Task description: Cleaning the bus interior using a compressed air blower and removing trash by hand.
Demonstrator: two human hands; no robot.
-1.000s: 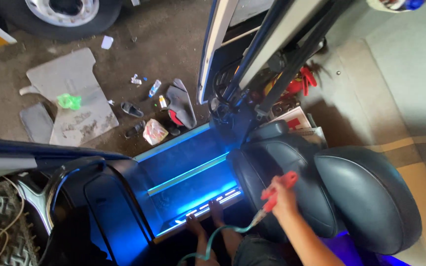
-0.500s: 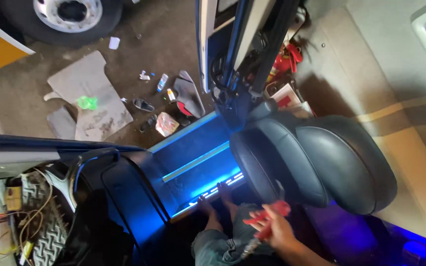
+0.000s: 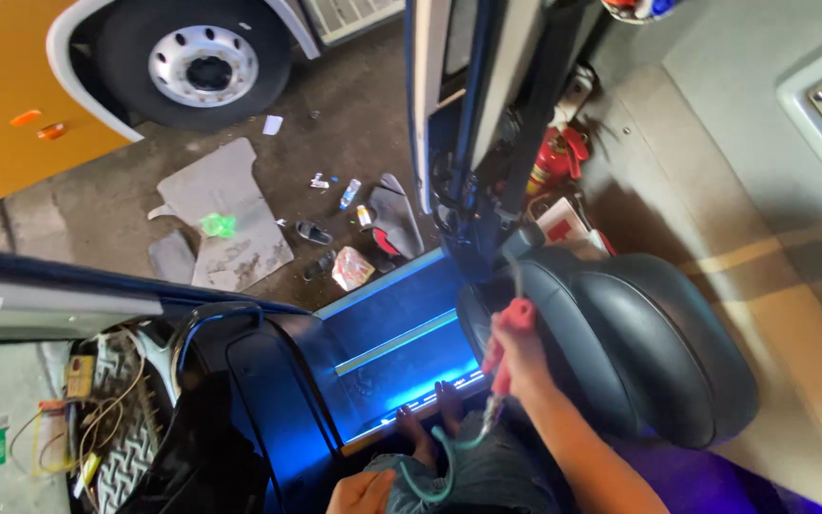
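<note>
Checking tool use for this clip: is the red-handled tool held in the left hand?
No: the right hand grips the red-handled tool, while the left hand sits low by the knee.

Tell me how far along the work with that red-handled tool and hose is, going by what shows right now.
Done: the blue step lights glow, so that strip has power. In hand: the right hand grips a red-handled tool with a greenish hose looping down to the lap, raised beside the dark seat; the left hand rests low, holding nothing visible. Left: loose wires lie exposed at the dashboard, and litter sits outside.
</note>
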